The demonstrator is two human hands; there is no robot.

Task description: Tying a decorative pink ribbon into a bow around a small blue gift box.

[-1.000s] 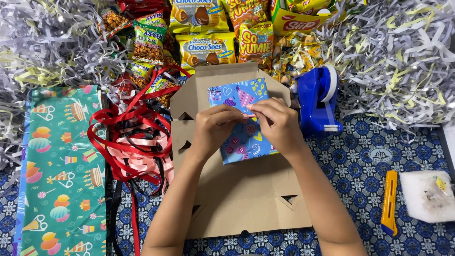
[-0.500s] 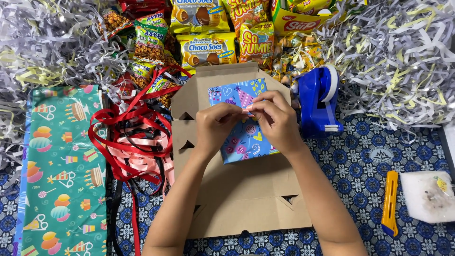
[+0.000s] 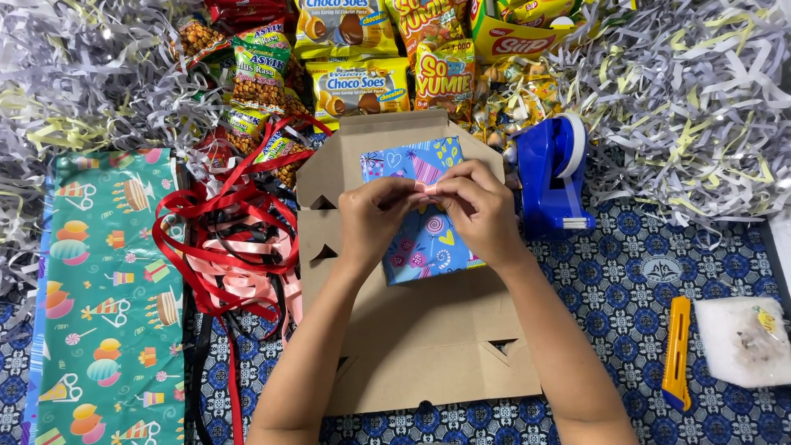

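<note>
Both hands (image 3: 428,216) hide the blue wrapped box's (image 3: 424,239) middle.

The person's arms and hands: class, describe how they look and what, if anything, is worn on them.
Both forearms are bare up to the frame's lower edge, with no sleeves showing. The left hand and right hand wear no gloves; no watch, bracelet or ring is visible. The fingernails look short and unpainted.
</note>
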